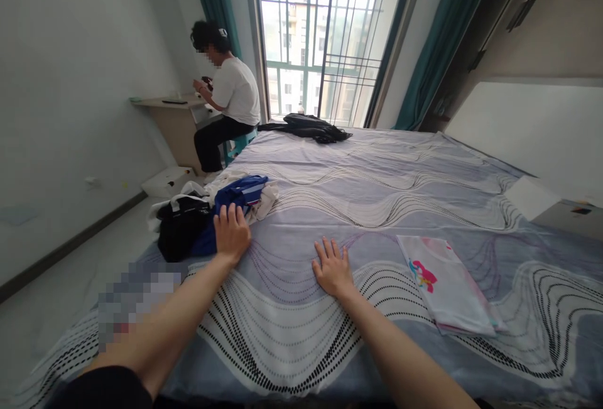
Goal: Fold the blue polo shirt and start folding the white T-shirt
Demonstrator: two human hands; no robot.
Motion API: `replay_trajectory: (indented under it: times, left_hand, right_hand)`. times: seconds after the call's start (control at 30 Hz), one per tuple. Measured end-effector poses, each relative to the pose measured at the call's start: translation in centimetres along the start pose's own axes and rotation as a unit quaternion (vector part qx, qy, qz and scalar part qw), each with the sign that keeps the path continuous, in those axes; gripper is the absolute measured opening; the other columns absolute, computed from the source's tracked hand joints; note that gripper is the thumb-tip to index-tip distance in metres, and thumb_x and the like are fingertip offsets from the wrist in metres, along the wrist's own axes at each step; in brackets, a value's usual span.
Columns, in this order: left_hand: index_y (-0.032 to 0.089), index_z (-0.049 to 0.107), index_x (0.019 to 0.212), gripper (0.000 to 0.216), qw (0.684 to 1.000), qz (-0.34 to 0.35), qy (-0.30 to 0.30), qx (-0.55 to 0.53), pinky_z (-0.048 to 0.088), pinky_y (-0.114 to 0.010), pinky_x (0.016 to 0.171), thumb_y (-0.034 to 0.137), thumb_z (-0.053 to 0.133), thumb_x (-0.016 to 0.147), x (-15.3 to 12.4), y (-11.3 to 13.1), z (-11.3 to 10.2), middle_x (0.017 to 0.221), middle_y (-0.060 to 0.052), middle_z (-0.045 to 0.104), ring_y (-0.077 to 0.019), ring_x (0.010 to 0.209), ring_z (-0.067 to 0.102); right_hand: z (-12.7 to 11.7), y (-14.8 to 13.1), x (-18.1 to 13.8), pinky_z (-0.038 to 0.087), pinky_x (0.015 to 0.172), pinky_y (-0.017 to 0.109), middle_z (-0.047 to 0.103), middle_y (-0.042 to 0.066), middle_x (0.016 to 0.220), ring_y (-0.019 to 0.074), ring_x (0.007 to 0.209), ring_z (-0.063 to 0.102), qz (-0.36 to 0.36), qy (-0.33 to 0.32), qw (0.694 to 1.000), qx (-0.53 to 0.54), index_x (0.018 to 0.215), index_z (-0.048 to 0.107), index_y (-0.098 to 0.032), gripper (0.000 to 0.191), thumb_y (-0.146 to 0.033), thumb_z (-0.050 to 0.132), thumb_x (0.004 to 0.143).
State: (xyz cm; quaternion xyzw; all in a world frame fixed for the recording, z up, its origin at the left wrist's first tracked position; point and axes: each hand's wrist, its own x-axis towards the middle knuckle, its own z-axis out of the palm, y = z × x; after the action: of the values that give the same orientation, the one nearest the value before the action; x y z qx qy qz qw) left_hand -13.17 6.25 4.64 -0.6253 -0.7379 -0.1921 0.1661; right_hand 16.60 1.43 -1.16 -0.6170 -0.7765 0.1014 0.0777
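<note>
My left hand (232, 233) reaches to the pile of clothes at the bed's left side, its fingers spread over a blue garment (242, 190). Black cloth (181, 227) and pale cloth (266, 200) lie bunched around the blue one. Flat on the patterned bedsheet (282, 271) rests my right hand (332, 267), fingers apart, with nothing in it. To its right lies a folded white garment (447, 289) with a pink and multicoloured print.
A person (230, 95) in a white top sits on a teal stool by a small desk (188, 102). Dark clothing (311, 127) lies at the bed's far edge. A white box (167, 181) stands on the floor at left; another box (556, 205) is at right.
</note>
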Motion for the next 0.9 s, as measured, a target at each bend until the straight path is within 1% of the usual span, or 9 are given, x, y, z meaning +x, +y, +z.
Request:
replay_trajectory:
  times: [0.13,0.27,0.43,0.57,0.63,0.7,0.77,0.8,0.9]
  left_hand:
    - [-0.004,0.066,0.113,0.038,0.991,-0.093,-0.081,0.055,0.044,-0.054,0.098,0.01,0.039,0.089,3.7,-3.7,-2.6,0.119,-0.032,0.065,-0.0411,0.119,0.056]
    - [-0.002,0.066,0.098,0.034,0.99,-0.097,-0.088,0.055,0.049,-0.044,0.085,0.005,0.034,0.091,6.3,-2.9,-5.1,0.101,-0.026,0.07,-0.0328,0.095,0.068]
    - [-0.001,0.055,0.12,0.042,0.999,-0.024,-0.011,0.03,0.05,-0.038,0.086,0.012,0.019,0.103,8.0,3.4,-9.7,0.116,-0.021,0.065,-0.0297,0.107,0.066]
    - [0.017,0.06,0.117,0.031,0.996,0.088,-0.012,-0.027,0.052,-0.029,0.084,0.017,0.033,0.102,3.4,11.6,-10.6,0.112,-0.011,0.068,-0.0204,0.1,0.068]
    - [0.019,0.062,0.113,0.029,0.978,0.148,-0.076,-0.13,0.054,-0.029,0.081,0.012,0.038,0.098,-1.0,15.0,-9.3,0.112,-0.01,0.068,-0.0209,0.098,0.068]
    - [0.02,0.063,0.108,0.029,0.944,0.187,-0.16,-0.219,0.056,-0.03,0.083,0.009,0.043,0.092,-5.5,17.2,-7.5,0.107,-0.009,0.069,-0.0207,0.096,0.069]
    - [0.019,0.064,0.109,0.03,0.913,0.189,-0.203,-0.299,0.057,-0.033,0.09,0.009,0.049,0.085,-9.3,17.8,-5.6,0.107,-0.01,0.07,-0.0224,0.099,0.069]
    - [0.018,0.065,0.111,0.032,0.902,0.179,-0.202,-0.337,0.056,-0.035,0.095,0.01,0.051,0.083,-10.9,17.4,-4.8,0.109,-0.012,0.07,-0.0233,0.102,0.069]
    - [0.02,0.065,0.119,0.037,0.898,0.131,-0.113,-0.404,0.052,-0.043,0.108,0.015,0.05,0.085,-14.9,14.4,-3.0,0.124,-0.013,0.067,-0.0257,0.12,0.063]
  right_hand:
    - [0.2,0.1,0.0,0.003,0.124,0.06,0.013,0.0,0.172,0.0278,0.158,0.008,0.001,0.003,1.0,-0.001,0.163,0.027,-0.029,0.063,-0.048,0.033,0.103]
    - [0.3,0.0,0.1,0.002,0.124,0.061,0.012,0.001,0.172,0.0279,0.158,0.008,-0.001,0.001,1.0,0.0,0.163,0.027,-0.03,0.063,-0.048,0.033,0.103]
    - [0.5,-0.1,0.0,0.001,0.124,0.061,0.013,0.001,0.171,0.0274,0.158,0.008,0.0,0.004,1.0,0.011,0.162,0.029,-0.029,0.062,-0.047,0.035,0.103]
    - [0.2,0.3,0.4,0.0,0.125,0.06,0.029,0.003,0.168,0.027,0.157,0.016,0.006,0.037,0.99,0.133,0.153,0.048,-0.028,0.056,-0.049,0.035,0.103]
    - [-0.3,0.2,0.8,0.017,0.124,0.056,0.052,0.006,0.153,0.0274,0.149,0.036,0.041,0.055,0.946,0.317,0.133,0.067,-0.024,0.062,-0.057,0.024,0.103]
    - [-0.8,-0.2,1.3,0.043,0.111,0.048,0.072,0.011,0.122,0.0289,0.124,0.061,0.099,0.047,0.841,0.53,0.105,0.076,-0.018,0.074,-0.07,0.024,0.098]
    - [-1.0,-0.9,1.7,0.057,0.086,0.041,0.075,0.01,0.089,0.0277,0.091,0.071,0.144,0.019,0.733,0.665,0.084,0.073,-0.016,0.066,-0.077,0.049,0.085]
    - [-1.1,-1.2,1.9,0.058,0.076,0.038,0.072,0.008,0.077,0.0258,0.078,0.07,0.158,0.009,0.702,0.695,0.077,0.07,-0.016,0.057,-0.073,0.063,0.076]
    - [-0.9,-1.3,1.8,0.055,0.065,0.033,0.067,0.003,0.064,0.0206,0.064,0.065,0.182,0.024,0.681,0.709,0.072,0.066,-0.017,0.039,-0.052,0.079,0.062]
